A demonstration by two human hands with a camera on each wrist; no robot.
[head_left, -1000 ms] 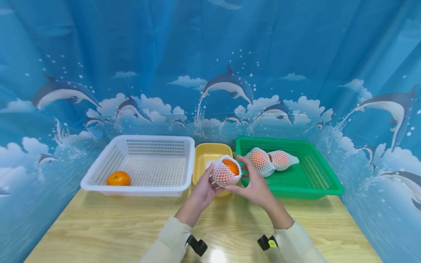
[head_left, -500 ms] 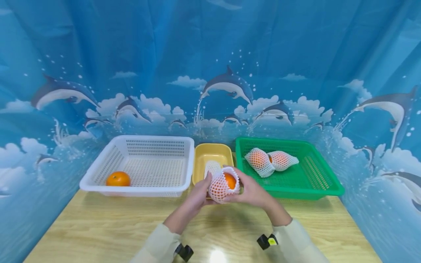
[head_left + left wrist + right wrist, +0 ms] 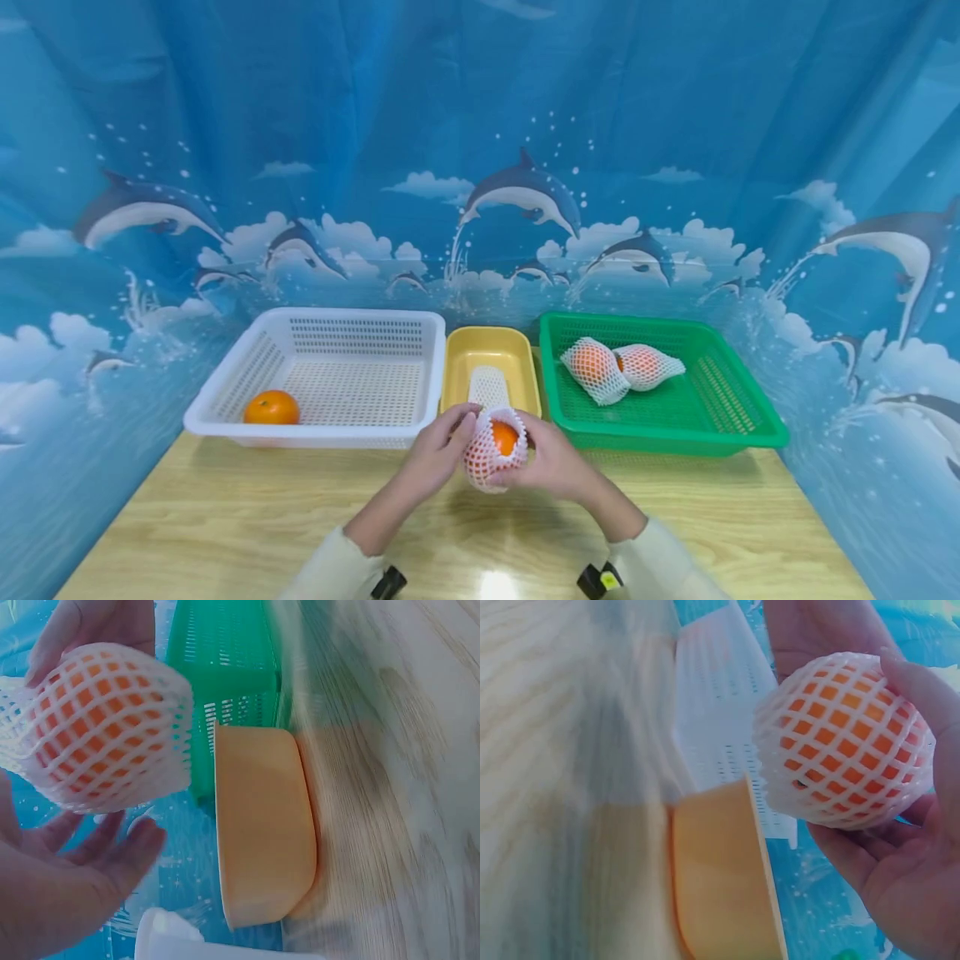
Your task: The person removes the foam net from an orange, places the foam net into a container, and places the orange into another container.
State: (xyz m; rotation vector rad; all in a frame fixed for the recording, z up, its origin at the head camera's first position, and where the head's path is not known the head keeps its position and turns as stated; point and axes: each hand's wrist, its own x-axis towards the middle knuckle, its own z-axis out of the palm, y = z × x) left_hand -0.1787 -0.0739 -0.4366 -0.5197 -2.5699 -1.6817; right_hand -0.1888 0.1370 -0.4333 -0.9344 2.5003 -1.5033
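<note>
An orange (image 3: pixel 504 437) sits in a white foam net sleeve (image 3: pixel 483 471), its top showing through the sleeve's mouth. My right hand (image 3: pixel 551 458) grips the sleeved fruit from the right, thumb on the near side; the right wrist view shows the fingers (image 3: pixel 900 844) underneath. On the other side, my left hand (image 3: pixel 435 454) is beside the sleeve with its thumb near the mouth. In the left wrist view, that hand's fingers (image 3: pixel 112 851) are loosely bent just below the net. Both hands are over the table in front of the yellow tray (image 3: pixel 491 342).
Inside the yellow tray lies a flat foam sleeve (image 3: pixel 488 385). A white basket (image 3: pixel 360 429) at left holds one bare orange (image 3: pixel 272 407). The green basket (image 3: pixel 675 437) at right holds two sleeved fruits (image 3: pixel 596 371). Wooden table (image 3: pixel 262 517) in front, dolphin-print curtain (image 3: pixel 480 100) behind.
Both hands have brought the sleeved orange down and toward the near edge, uncovering the tray and the flat sleeve. The left hand has drawn back slightly from the fruit.
</note>
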